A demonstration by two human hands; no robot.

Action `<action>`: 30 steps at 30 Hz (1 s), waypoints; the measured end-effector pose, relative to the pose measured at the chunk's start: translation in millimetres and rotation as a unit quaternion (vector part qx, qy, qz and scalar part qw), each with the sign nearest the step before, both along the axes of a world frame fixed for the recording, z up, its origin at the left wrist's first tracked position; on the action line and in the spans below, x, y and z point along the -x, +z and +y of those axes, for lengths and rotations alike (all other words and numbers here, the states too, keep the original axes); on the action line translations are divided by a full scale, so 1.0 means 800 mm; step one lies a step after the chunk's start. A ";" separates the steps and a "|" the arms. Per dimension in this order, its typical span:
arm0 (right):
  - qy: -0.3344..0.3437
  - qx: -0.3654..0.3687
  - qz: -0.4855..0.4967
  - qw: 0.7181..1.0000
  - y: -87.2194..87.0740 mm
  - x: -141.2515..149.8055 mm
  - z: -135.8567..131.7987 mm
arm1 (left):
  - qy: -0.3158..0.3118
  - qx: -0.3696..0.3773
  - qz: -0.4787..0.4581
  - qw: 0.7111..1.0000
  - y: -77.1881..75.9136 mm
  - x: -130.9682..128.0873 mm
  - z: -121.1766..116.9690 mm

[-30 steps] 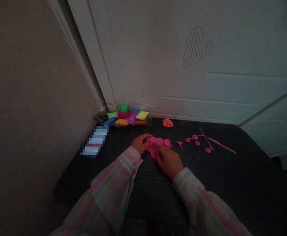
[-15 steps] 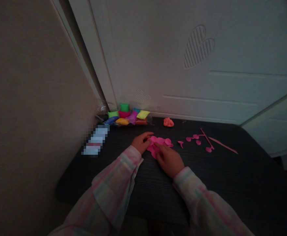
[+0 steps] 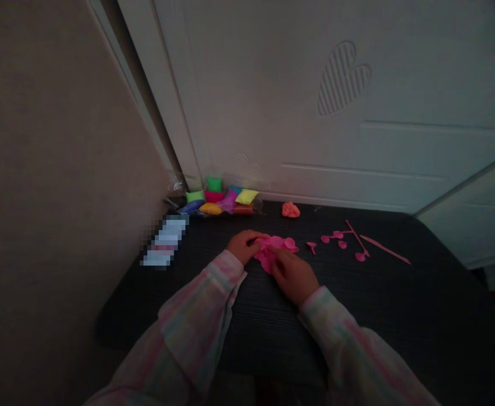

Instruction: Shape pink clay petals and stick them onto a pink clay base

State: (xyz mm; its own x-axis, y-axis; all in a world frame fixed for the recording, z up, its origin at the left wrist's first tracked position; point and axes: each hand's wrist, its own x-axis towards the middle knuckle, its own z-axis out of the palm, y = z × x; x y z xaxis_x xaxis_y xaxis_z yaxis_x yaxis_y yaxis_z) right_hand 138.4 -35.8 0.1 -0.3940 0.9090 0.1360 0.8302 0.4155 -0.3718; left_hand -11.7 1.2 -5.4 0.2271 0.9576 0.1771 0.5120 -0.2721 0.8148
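A cluster of flat pink clay petals (image 3: 277, 246) lies on the dark table (image 3: 378, 316) in front of me. My left hand (image 3: 242, 246) rests at the cluster's left edge, its fingers curled onto the clay. From the near side, my right hand (image 3: 293, 275) presses its fingertips onto the clay. Both sleeves are pastel plaid. The light is dim and the fingers' exact grip is hard to see.
Small pink clay pieces (image 3: 336, 239) and thin pink sticks (image 3: 385, 250) lie to the right. An orange clay lump (image 3: 290, 210) sits further back. Several coloured clay bags (image 3: 219, 200) are piled at the back left. A white panelled wall (image 3: 340, 113) stands behind.
Both hands stay on the pink clay with only slight finger shifts; the view itself has nudged a little.
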 end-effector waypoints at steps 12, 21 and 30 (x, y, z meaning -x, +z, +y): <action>-0.144 -0.137 0.127 0.972 0.015 -0.036 0.017 | 0.028 0.032 -0.061 0.997 -0.009 -0.001 0.004; -0.232 -0.003 0.002 0.973 0.007 -0.072 0.044 | 0.034 0.038 -0.045 0.998 -0.008 -0.002 0.004; -0.232 0.045 -0.059 0.970 0.009 -0.070 0.043 | 0.017 0.022 -0.029 0.999 -0.009 0.000 0.002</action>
